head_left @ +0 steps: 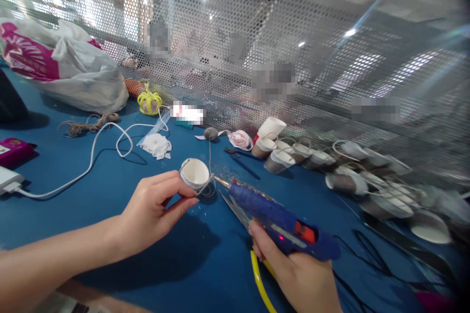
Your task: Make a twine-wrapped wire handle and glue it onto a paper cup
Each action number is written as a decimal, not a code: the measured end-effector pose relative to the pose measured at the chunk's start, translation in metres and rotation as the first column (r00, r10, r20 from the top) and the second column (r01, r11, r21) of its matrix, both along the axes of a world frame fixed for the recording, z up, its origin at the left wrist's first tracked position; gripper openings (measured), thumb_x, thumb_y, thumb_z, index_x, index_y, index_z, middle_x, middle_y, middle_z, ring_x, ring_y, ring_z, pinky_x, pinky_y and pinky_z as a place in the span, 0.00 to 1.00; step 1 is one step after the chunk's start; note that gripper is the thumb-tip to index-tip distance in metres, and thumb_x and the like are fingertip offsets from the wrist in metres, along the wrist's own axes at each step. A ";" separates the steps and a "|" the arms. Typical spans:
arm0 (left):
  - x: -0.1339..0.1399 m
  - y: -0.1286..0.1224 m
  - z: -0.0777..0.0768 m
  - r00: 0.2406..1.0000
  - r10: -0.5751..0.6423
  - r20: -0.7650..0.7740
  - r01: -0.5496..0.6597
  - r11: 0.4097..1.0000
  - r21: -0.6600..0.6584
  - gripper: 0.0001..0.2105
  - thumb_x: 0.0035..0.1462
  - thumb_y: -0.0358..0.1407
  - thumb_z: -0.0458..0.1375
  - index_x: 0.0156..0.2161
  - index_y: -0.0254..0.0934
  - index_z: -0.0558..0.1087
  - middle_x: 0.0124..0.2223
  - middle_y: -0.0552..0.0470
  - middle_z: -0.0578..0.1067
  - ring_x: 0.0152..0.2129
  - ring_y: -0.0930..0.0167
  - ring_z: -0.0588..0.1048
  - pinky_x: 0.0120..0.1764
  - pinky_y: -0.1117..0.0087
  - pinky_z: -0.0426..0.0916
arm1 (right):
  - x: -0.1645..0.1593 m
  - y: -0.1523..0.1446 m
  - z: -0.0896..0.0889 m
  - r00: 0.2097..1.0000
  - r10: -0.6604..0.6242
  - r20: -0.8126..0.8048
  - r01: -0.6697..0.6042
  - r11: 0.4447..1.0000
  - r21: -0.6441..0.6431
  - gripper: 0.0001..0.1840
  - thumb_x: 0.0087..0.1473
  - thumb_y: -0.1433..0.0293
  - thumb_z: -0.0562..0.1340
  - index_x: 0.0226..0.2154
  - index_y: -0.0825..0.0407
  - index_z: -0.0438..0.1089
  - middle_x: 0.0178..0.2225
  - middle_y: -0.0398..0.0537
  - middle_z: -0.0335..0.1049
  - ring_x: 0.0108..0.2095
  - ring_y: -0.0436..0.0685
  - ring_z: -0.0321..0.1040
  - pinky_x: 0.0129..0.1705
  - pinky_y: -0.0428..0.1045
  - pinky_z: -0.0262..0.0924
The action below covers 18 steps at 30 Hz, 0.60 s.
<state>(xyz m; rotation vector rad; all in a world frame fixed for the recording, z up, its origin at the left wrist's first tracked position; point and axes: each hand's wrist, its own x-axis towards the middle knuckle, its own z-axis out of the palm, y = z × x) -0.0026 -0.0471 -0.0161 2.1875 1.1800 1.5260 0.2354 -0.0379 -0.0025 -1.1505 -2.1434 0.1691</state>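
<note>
My left hand [156, 205] pinches a small white paper cup [196, 172], its mouth tilted toward me, and grey-brown twine [210, 156] loops at the cup's right side. That twine runs back to a small ball [211, 133]. In my right hand [293, 264] is a blue hot glue gun [271, 212] with a red light lit. Its metal nozzle points left, at the twine beside the cup; whether it touches cannot be told. Under the glue gun lie scissors with yellow handles [260, 281], partly hidden by my right hand.
Several twine-handled cups [279, 160] stand or lie along the right. Pliers [244, 161], white ribbon pieces [157, 145] and a white cable [91, 171] lie on the blue table [165, 269]. A plastic bag [81, 73] sits back left, before a perforated metal screen [220, 34].
</note>
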 end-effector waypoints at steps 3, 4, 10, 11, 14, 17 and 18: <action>-0.001 -0.001 0.001 0.999 -0.023 0.028 0.023 1.000 -0.017 0.03 0.52 0.27 0.55 0.29 0.34 0.69 0.24 0.55 0.69 0.19 0.79 0.63 0.23 0.78 0.59 | -0.008 -0.003 0.001 0.975 -0.083 -0.208 0.032 0.970 -0.240 0.13 0.50 0.64 0.58 0.20 0.52 0.71 0.13 0.42 0.64 0.17 0.51 0.65 0.24 0.45 0.64; -0.001 -0.002 0.001 0.998 -0.038 0.054 0.039 0.999 -0.035 0.02 0.52 0.27 0.55 0.29 0.34 0.70 0.24 0.55 0.69 0.19 0.79 0.62 0.23 0.78 0.59 | -0.011 -0.004 0.002 0.946 -0.104 -0.307 0.004 0.951 -0.309 0.12 0.51 0.65 0.57 0.23 0.53 0.71 0.12 0.41 0.62 0.16 0.50 0.62 0.21 0.44 0.62; -0.002 -0.004 0.012 0.744 -0.105 0.659 0.382 0.877 -0.291 0.05 0.49 0.34 0.59 0.27 0.34 0.68 0.23 0.54 0.69 0.18 0.79 0.64 0.21 0.79 0.59 | -0.020 -0.005 0.007 0.687 -0.200 -0.699 -0.288 0.808 -0.514 0.12 0.48 0.62 0.60 0.29 0.56 0.68 0.13 0.39 0.59 0.13 0.45 0.52 0.15 0.43 0.50; -0.002 -0.003 0.014 0.641 -0.072 0.764 0.469 0.825 -0.315 0.06 0.49 0.35 0.59 0.26 0.34 0.67 0.23 0.55 0.69 0.17 0.80 0.63 0.20 0.80 0.59 | -0.019 -0.005 0.007 0.688 -0.210 -0.695 -0.281 0.806 -0.521 0.12 0.48 0.62 0.60 0.28 0.56 0.67 0.12 0.39 0.58 0.13 0.45 0.52 0.15 0.43 0.49; -0.002 0.001 0.017 0.386 0.044 0.921 0.647 0.700 -0.304 0.07 0.49 0.33 0.59 0.26 0.34 0.65 0.23 0.55 0.70 0.14 0.82 0.63 0.19 0.81 0.60 | -0.019 -0.006 0.006 0.714 -0.206 -0.669 -0.224 0.838 -0.497 0.11 0.47 0.62 0.61 0.26 0.55 0.66 0.14 0.40 0.60 0.13 0.45 0.53 0.17 0.44 0.52; -0.001 0.007 0.016 0.263 0.125 0.957 0.715 0.640 -0.280 0.06 0.51 0.29 0.57 0.25 0.33 0.65 0.22 0.55 0.70 0.14 0.82 0.63 0.19 0.82 0.61 | -0.022 -0.008 0.004 0.757 -0.195 -0.623 -0.154 0.874 -0.461 0.11 0.47 0.62 0.61 0.24 0.54 0.66 0.14 0.40 0.60 0.14 0.46 0.54 0.18 0.44 0.53; -0.001 0.008 0.014 0.243 0.147 0.959 0.727 0.627 -0.280 0.06 0.51 0.27 0.55 0.25 0.32 0.65 0.22 0.55 0.69 0.14 0.82 0.64 0.18 0.82 0.61 | -0.023 -0.009 0.004 0.777 -0.196 -0.599 -0.126 0.883 -0.452 0.11 0.47 0.62 0.60 0.23 0.53 0.66 0.13 0.40 0.59 0.14 0.46 0.55 0.18 0.44 0.54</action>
